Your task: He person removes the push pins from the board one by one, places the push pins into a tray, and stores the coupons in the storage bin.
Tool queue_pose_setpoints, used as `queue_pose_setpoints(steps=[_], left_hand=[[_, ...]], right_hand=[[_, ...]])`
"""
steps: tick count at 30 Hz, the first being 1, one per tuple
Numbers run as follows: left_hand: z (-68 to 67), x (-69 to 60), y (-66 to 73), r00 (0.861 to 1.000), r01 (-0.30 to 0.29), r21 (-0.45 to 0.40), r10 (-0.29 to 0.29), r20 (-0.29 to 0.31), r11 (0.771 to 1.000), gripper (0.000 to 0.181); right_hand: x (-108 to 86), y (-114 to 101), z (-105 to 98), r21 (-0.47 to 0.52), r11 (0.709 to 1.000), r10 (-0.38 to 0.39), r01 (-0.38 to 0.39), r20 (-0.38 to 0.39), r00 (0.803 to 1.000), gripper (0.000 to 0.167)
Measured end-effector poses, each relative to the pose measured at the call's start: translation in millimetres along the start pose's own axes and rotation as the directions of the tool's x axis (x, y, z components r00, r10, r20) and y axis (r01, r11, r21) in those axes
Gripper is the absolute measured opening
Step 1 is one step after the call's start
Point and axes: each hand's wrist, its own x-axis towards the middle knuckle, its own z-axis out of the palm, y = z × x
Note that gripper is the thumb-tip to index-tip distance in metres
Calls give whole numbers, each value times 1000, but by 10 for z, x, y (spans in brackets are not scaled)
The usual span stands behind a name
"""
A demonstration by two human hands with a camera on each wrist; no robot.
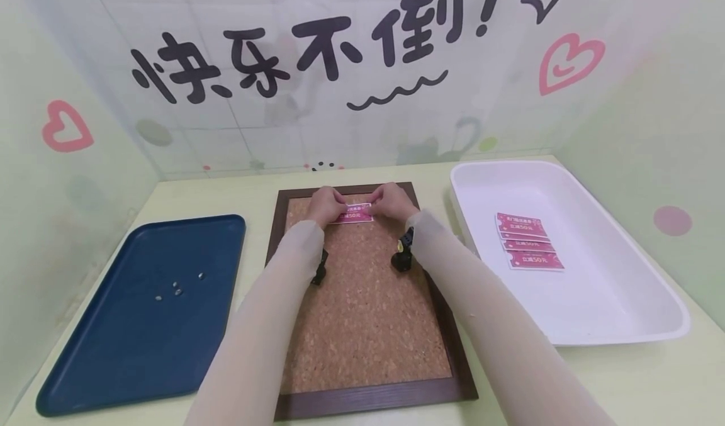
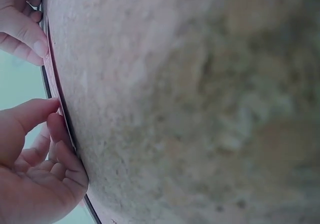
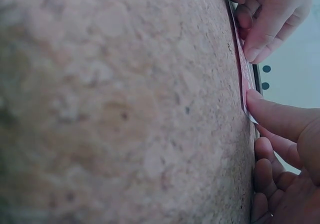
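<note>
A pink-and-white paper coupon [image 1: 355, 214] lies near the top of a cork board [image 1: 362, 313] with a dark wooden frame. My left hand [image 1: 326, 206] pinches the coupon's left end between thumb and index finger. At its right end, my right hand [image 1: 393, 201] pinches the other edge. In the left wrist view the coupon [image 2: 59, 91] shows almost edge-on, close to the cork. The right wrist view has the thumb of my right hand [image 3: 295, 149] on a corner of the coupon [image 3: 245, 79], and curled fingers beside the cork.
On the left, a dark blue tray [image 1: 141, 344] carries several small metal pieces [image 1: 178, 291]. To the right stands a white plastic tray [image 1: 600, 313] with more pink coupons [image 1: 529, 243] overlapping in it. A printed wall sheet [image 1: 317, 124] rises behind the table.
</note>
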Motion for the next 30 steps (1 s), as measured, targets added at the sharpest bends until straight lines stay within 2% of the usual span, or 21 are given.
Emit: queue_pose_setpoints(steps=[8,21,30], left_hand=[[-13,28,-23,1000,-14,25,14,-25,1000,17],[4,109,-21,998,66,-11,-66,-1,998,18],[-6,39,16,997,76,-36,-76,0,996,17]], right_hand=[[26,10,13,6,1000,8,-8,1,1000,25],[59,37,41,102,994,40,-38,-22,999,19],[63,54,42,120,992,34,-29,-38,999,18]])
